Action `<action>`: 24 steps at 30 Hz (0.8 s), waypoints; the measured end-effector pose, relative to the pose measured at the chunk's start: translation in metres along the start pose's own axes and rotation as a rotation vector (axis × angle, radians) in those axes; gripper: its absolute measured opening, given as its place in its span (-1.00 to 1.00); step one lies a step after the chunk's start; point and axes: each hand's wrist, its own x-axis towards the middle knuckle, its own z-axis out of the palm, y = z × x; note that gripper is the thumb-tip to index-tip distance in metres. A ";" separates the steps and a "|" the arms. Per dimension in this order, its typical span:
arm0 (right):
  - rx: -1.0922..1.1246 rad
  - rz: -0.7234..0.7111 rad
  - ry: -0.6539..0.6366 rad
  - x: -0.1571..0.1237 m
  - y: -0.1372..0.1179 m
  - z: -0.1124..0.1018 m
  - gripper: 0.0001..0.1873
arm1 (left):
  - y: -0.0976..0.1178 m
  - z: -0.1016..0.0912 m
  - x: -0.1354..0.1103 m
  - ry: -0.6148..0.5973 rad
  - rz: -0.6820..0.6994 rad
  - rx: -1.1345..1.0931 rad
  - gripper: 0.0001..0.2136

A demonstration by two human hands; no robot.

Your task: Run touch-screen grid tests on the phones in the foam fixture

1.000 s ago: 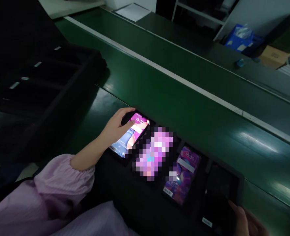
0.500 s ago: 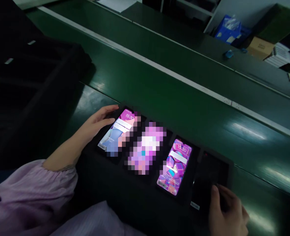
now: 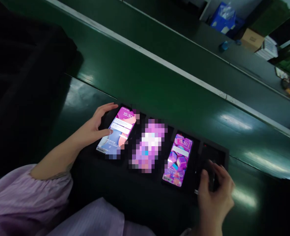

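Observation:
Three lit smartphones lie side by side in a black tray [image 3: 103,183]. The left phone [image 3: 116,131] shows 15:30, the middle phone [image 3: 147,146] is pixelated, and the third phone [image 3: 178,160] has a pink cube wallpaper. A fourth phone [image 3: 212,154] has a dark screen. My left hand [image 3: 94,126] sits against the left phone's edge, thumb at its screen, fingers apart. My right hand [image 3: 215,193] is at the dark phone's lower part, fingers curled around a small dark object [image 3: 210,175]. That object is partly hidden.
A green conveyor belt [image 3: 147,75] with a white strip runs behind the tray. Beyond it lie a blue bag [image 3: 222,18], a cardboard box [image 3: 251,39] and stacked papers [image 3: 266,49]. A large black frame [image 3: 24,72] stands at the left. Pale pink sleeves cover my arms.
My left hand has slid off the left phone's screen to its edge. My right hand has moved up onto the dark phone and curled around the dark object. The view has shifted slightly.

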 end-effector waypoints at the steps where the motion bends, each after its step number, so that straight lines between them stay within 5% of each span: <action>1: 0.068 -0.161 -0.027 -0.006 -0.013 0.004 -0.68 | -0.003 -0.001 0.001 -0.014 0.029 0.083 -0.20; 4: 0.209 -0.649 -0.240 -0.022 -0.055 0.019 -0.69 | -0.006 0.001 0.005 0.054 0.046 0.245 -0.23; 6: 0.297 -0.801 -0.406 -0.031 -0.075 0.029 -0.67 | -0.001 0.007 0.004 0.151 -0.057 0.127 -0.22; 9: 0.283 -0.743 -0.511 -0.038 -0.087 0.040 -0.69 | 0.014 0.017 -0.004 0.263 -0.186 -0.146 -0.31; 13: 0.217 -0.640 -0.403 -0.031 -0.068 0.036 -0.64 | 0.019 0.024 -0.010 0.373 -0.178 -0.178 -0.43; 17: 0.268 -0.654 -0.233 -0.017 -0.033 0.017 -0.76 | 0.003 0.022 -0.001 0.482 -0.136 -0.157 -0.46; 24: 0.181 -0.529 -0.221 -0.014 0.000 0.012 -0.91 | -0.027 0.014 0.008 0.479 -0.092 -0.041 -0.47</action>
